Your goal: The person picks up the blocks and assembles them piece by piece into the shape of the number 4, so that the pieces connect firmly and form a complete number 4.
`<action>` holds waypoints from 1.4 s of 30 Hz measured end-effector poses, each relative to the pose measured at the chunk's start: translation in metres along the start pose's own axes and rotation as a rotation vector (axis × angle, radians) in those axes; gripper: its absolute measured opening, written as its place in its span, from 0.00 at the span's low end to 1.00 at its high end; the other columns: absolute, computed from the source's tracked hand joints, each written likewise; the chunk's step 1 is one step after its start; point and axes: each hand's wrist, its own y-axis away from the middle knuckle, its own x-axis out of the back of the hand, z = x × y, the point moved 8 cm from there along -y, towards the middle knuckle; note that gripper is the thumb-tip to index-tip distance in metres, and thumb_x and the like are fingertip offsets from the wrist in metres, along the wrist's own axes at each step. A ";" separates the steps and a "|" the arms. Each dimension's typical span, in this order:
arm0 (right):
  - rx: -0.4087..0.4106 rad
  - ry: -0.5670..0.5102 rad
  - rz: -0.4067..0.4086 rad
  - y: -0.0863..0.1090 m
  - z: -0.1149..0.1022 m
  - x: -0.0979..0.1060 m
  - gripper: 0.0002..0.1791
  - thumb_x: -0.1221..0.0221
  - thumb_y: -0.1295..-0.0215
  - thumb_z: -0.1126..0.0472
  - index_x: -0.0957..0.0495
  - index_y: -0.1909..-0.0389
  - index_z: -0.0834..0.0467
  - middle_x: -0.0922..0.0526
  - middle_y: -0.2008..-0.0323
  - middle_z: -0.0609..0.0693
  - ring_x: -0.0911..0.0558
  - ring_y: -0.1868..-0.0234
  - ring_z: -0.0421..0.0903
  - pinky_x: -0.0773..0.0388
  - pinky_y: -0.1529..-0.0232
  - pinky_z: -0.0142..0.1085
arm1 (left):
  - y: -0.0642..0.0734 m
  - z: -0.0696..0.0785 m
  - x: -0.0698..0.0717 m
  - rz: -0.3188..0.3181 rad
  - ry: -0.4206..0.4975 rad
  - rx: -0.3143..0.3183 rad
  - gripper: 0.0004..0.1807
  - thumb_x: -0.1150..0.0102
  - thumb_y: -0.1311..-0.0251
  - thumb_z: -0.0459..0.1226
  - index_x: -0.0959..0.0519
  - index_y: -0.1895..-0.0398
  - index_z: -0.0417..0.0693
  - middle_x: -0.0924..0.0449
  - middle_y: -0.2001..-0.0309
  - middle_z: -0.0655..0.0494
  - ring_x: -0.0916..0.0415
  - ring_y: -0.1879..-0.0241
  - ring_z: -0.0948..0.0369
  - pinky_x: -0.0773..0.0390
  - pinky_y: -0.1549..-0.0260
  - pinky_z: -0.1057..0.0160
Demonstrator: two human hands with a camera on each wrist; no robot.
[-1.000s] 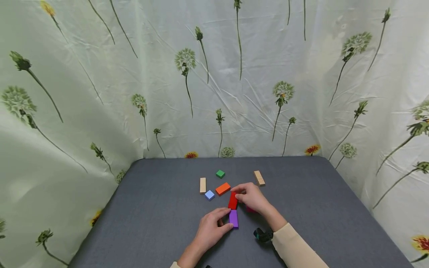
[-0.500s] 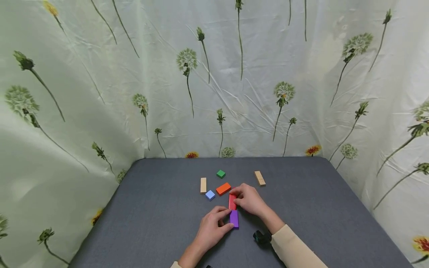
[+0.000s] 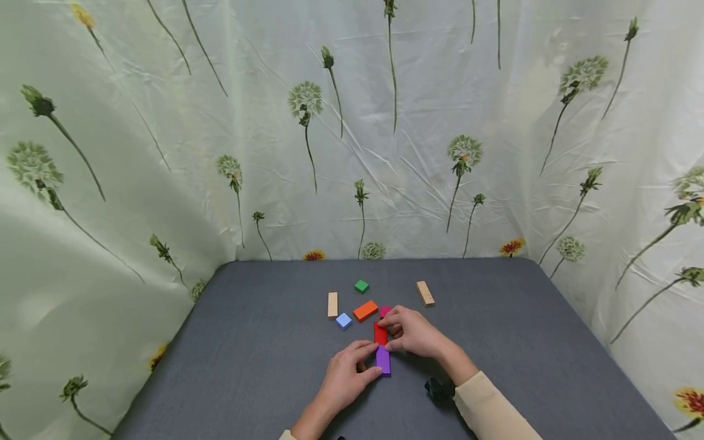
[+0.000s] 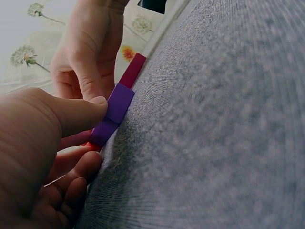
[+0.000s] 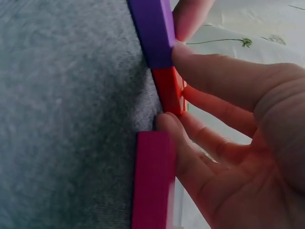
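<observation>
My left hand (image 3: 344,377) pinches a purple block (image 3: 383,362) by its ends, thumb near and index finger far. A red block (image 3: 380,333) lies end to end with it, just beyond. My right hand (image 3: 415,333) is at the red block, index fingertip at its far end and thumb (image 5: 188,56) where red meets purple. Past the right fingertips shows a magenta block (image 3: 386,311), partly covered by the hand. A magenta block (image 5: 153,179) is large in the right wrist view, below those fingertips. The left wrist view has a crimson block (image 4: 132,70) beyond the purple one.
An orange block (image 3: 365,310), a small blue block (image 3: 343,321), a green block (image 3: 361,286) and two plain wood blocks, one left (image 3: 332,305) and one right (image 3: 425,293), lie farther back on the grey table (image 3: 247,366). A floral curtain (image 3: 352,153) stands behind.
The red block has straightened from a slant into line with the purple one. My right thumb has come nearer to me. Magenta beside the right palm is now hidden; some shows past the fingertips.
</observation>
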 end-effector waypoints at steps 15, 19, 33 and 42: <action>0.001 0.062 0.013 0.001 0.003 0.002 0.25 0.26 0.44 0.60 0.16 0.43 0.58 0.21 0.47 0.48 0.18 0.55 0.44 0.19 0.52 0.45 | -0.001 0.004 -0.002 -0.007 -0.005 0.004 0.24 0.27 0.43 0.44 0.16 0.42 0.52 0.18 0.48 0.64 0.30 0.72 0.71 0.30 0.70 0.67; -0.004 0.062 0.017 0.000 0.002 0.001 0.25 0.26 0.44 0.61 0.17 0.44 0.60 0.22 0.47 0.50 0.17 0.55 0.44 0.19 0.53 0.44 | 0.000 0.003 -0.002 -0.002 -0.019 0.023 0.25 0.26 0.44 0.45 0.16 0.42 0.53 0.17 0.47 0.63 0.29 0.70 0.71 0.29 0.67 0.65; -0.064 0.007 0.066 0.000 -0.002 -0.003 0.23 0.26 0.47 0.68 0.15 0.47 0.60 0.22 0.47 0.51 0.18 0.60 0.42 0.19 0.63 0.36 | 0.004 0.009 0.000 0.032 -0.077 0.023 0.26 0.26 0.45 0.45 0.16 0.42 0.51 0.16 0.46 0.60 0.21 0.55 0.65 0.21 0.53 0.53; -0.073 0.004 0.068 -0.001 -0.002 -0.003 0.22 0.26 0.47 0.69 0.15 0.48 0.60 0.22 0.47 0.51 0.19 0.62 0.41 0.20 0.66 0.34 | 0.004 0.010 0.000 0.028 -0.112 0.007 0.25 0.26 0.45 0.46 0.15 0.43 0.52 0.15 0.47 0.62 0.21 0.57 0.66 0.21 0.57 0.58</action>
